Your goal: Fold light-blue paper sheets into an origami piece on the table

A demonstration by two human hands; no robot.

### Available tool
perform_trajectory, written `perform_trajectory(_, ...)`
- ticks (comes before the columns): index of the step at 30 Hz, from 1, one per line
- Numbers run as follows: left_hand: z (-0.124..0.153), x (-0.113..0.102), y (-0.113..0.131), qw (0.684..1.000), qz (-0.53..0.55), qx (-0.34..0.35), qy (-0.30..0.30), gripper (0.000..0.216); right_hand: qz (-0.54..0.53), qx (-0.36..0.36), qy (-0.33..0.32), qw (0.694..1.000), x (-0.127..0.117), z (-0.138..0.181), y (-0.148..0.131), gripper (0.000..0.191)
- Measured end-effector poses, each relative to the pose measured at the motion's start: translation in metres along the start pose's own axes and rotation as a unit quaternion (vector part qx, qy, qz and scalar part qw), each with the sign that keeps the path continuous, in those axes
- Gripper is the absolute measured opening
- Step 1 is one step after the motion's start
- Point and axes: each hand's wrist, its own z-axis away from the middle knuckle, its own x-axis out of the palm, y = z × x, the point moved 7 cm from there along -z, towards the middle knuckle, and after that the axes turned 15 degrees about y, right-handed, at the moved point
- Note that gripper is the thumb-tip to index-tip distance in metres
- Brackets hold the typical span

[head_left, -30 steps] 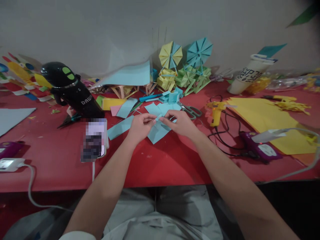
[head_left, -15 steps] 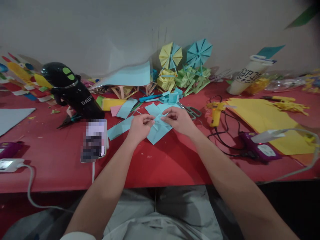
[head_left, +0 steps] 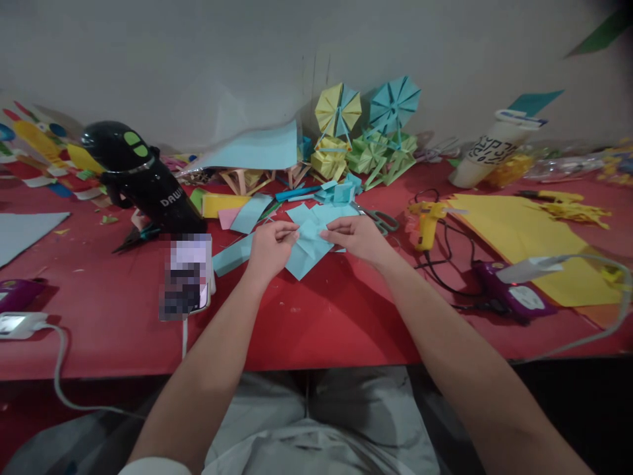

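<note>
A light blue folded paper (head_left: pixel 309 249) with creases across its middle is between my hands, above the red table. My left hand (head_left: pixel 273 245) pinches its left edge between thumb and fingers. On the opposite edge, my right hand (head_left: pixel 357 237) grips the paper in the same way. More blue paper lies just behind and under it. A blue paper strip (head_left: pixel 233 254) rests by my left wrist. Scissors (head_left: pixel 380 221) lie beyond my right hand, their blades partly hidden.
A black bottle (head_left: pixel 143 178) and a phone (head_left: pixel 188 277) are on the left. To the right are a yellow glue gun (head_left: pixel 428 224) with cords, a purple power strip (head_left: pixel 514 293) and yellow paper sheets (head_left: pixel 539 241). Folded paper models (head_left: pixel 339 112) stand against the wall.
My hands have moved slightly apart, the left one leftward. The paper's folded middle shows more between my fingers, and its lower tip sits a little higher.
</note>
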Motion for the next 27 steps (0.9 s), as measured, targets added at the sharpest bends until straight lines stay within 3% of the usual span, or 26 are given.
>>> perform_trajectory(5, -0.0003, -0.0017, 0.0019, 1.000, -0.003, 0.005, 0.004, 0.017, -0.010, -0.008, 0.026, 1.000, -0.0026, -0.0017, -0.0019, 0.042)
perform_trajectory(12, -0.0035, -0.0074, -0.0014, 1.000, -0.008, -0.006, 0.019, 0.018, 0.014, -0.002, -0.049, 0.999, 0.0036, 0.0017, 0.0020, 0.036)
perform_trajectory(27, -0.0052, -0.0096, -0.0003, 1.000, -0.002, -0.006, 0.025, 0.018, 0.049, -0.023, -0.071, 0.996, 0.0034, -0.0002, 0.0025, 0.035)
